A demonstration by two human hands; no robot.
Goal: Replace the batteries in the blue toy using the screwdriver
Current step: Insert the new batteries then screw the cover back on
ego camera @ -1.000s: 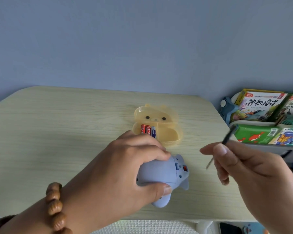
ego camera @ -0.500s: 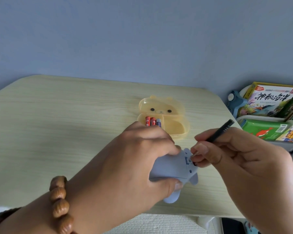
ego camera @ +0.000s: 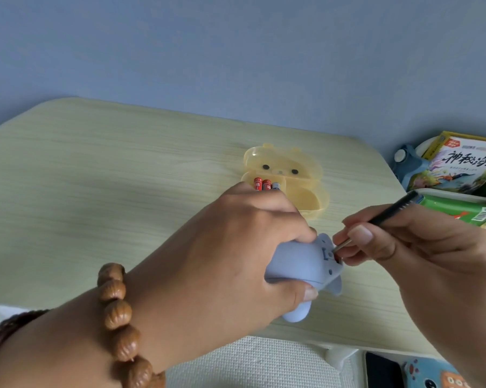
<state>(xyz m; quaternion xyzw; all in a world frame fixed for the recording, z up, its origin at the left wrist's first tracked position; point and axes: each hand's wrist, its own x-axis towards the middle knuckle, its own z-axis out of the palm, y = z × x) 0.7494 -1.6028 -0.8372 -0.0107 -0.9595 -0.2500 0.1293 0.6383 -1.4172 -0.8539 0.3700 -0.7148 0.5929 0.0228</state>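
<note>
Left hand [ego camera: 230, 264] grip wraps blue toy [ego camera: 300, 264]; right hand [ego camera: 421, 256] grip pinches screwdriver [ego camera: 387, 214]; book [ego camera: 465, 166] reads "神秘海洋".

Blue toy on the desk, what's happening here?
A person is working on the blue toy, apparently at its battery compartment. The left hand pins the toy on its side on the table, while the right hand holds a slim screwdriver with its tip set into the toy's end face. Three batteries lie in the open yellow bear-shaped case behind. Whether the cover is loose yet cannot be seen.
</note>
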